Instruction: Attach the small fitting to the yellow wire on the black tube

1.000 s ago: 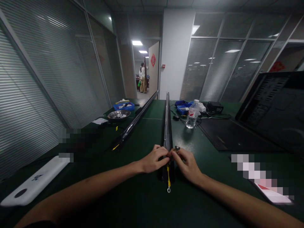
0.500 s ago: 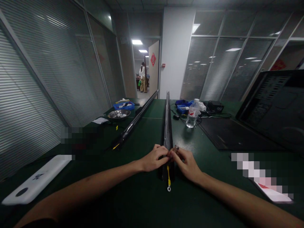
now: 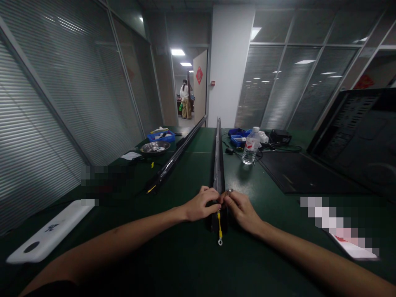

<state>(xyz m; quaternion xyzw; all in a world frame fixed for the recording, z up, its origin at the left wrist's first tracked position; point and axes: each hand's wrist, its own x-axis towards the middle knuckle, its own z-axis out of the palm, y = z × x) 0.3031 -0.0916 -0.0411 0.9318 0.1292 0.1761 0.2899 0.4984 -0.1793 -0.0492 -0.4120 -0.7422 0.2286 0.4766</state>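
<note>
A long dark metal channel (image 3: 218,165) lies on the green table, running away from me. My left hand (image 3: 202,204) is closed at its near end, with fingertips on the channel. Just across the channel, my right hand (image 3: 243,208) is closed around a small shiny metal piece (image 3: 229,191), whose top shows above the fingers. The two hands' fingertips nearly meet, and what lies between them is hidden. Below them, a yellow wire with a ring terminal (image 3: 220,242) comes out of the channel's near end.
A second long channel (image 3: 179,156) lies to the left. Farther back are a metal bowl (image 3: 155,147), a blue tray (image 3: 161,137), blue bins (image 3: 237,140) and a water bottle (image 3: 251,146). A white device (image 3: 51,231) sits left; a black mat (image 3: 309,171) lies right.
My right hand has turned slightly, and the metal piece in it now shows less of its side above the fingers. My left hand stays almost where it was on the channel.
</note>
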